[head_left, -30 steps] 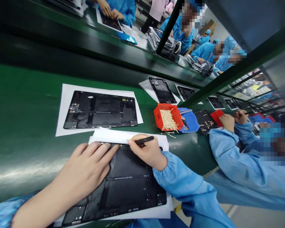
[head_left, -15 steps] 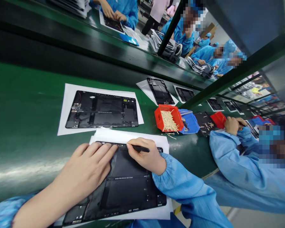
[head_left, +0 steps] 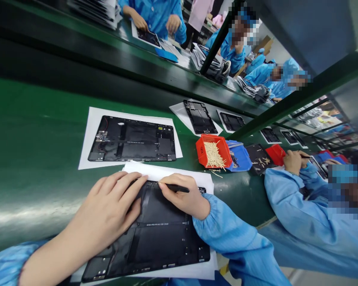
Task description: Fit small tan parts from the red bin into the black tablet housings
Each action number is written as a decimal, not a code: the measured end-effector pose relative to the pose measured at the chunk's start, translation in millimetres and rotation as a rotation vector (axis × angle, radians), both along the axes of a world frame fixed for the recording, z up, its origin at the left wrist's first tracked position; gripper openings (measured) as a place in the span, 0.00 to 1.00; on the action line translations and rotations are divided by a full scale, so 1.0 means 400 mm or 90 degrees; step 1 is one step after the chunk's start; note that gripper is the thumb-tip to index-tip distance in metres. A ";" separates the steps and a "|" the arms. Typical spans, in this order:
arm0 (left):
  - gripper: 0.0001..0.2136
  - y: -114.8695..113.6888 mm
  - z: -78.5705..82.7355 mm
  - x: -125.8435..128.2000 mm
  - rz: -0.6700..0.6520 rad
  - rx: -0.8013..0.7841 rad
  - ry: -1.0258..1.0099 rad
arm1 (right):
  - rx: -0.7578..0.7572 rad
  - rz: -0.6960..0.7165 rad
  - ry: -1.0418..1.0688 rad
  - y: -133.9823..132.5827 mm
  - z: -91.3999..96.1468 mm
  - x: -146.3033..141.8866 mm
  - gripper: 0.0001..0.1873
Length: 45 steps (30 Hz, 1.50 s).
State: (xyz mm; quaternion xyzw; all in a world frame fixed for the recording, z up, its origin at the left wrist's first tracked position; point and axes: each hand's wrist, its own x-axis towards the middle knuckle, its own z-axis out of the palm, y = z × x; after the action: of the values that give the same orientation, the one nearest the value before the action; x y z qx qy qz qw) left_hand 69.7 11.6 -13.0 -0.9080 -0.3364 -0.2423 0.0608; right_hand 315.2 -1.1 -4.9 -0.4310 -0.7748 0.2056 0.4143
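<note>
A black tablet back shell point(head_left: 158, 234) lies on white paper point(head_left: 167, 171) at the near edge of the green belt point(head_left: 32, 131). My left hand point(head_left: 107, 210) rests flat on its upper left corner, fingers stretched out. My right hand point(head_left: 183, 194) is closed around a thin black stylus-like tool point(head_left: 174, 188), its tip against the shell's top edge. A second black shell point(head_left: 134, 139) lies on its own white sheet just beyond.
A red bin point(head_left: 211, 151) of small pale sticks and a blue bin point(head_left: 240, 157) stand to the right. A co-worker's sleeve point(head_left: 301, 214) and hand point(head_left: 292, 161) are at the far right. More shells on paper point(head_left: 199, 116) run along the belt; a green frame post point(head_left: 286, 97) crosses above.
My right hand lowered the tool from nearly level to lie along the shell's top edge. My left hand shifted slightly rightward and the view drifted a little.
</note>
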 end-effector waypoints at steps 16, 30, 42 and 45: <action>0.17 0.012 -0.018 -0.004 -0.004 -0.053 -0.001 | -0.070 0.028 0.012 0.018 -0.019 -0.001 0.10; 0.16 0.088 -0.034 -0.032 -0.071 -0.223 -0.081 | -0.076 0.053 0.016 0.039 -0.008 -0.026 0.11; 0.15 0.125 -0.009 -0.015 -0.145 -0.056 0.026 | -0.088 0.014 -0.007 0.047 -0.011 -0.038 0.11; 0.15 0.124 0.001 -0.015 -0.148 -0.014 0.054 | -0.086 0.002 -0.005 0.043 -0.012 -0.030 0.12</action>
State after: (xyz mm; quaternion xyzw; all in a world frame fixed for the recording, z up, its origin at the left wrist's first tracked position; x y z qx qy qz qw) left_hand 63.8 61.2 -12.7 -0.9511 -0.2283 -0.2049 0.0362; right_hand 303.1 16.2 -9.8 -0.4575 -0.7614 0.2568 0.3808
